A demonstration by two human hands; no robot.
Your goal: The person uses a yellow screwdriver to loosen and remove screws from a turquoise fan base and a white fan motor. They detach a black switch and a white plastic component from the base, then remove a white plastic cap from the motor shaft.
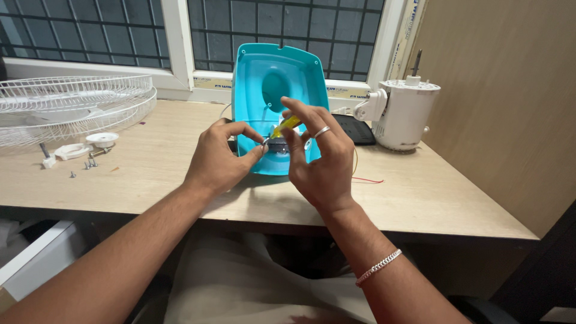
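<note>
On the wooden worktop (420, 198), a turquoise plastic housing (273, 78) stands in the middle, with a white wire fan guard (72, 102) at far left and a white motor (405, 114) at right. The left hand (219, 159) pinches a small metal part at the housing's lower edge, and the fingers of the right hand (321, 162) grasp a yellow screwdriver (287, 126) there.

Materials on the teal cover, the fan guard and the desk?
Teal cover: looks like moulded plastic, glossy, smooth rounded edges. Fan guard: thin wire rings, apparently white-coated metal. Desk: pale wood-grain surface, matte, probably laminate rather than solid wood; cannot tell for sure.
</note>
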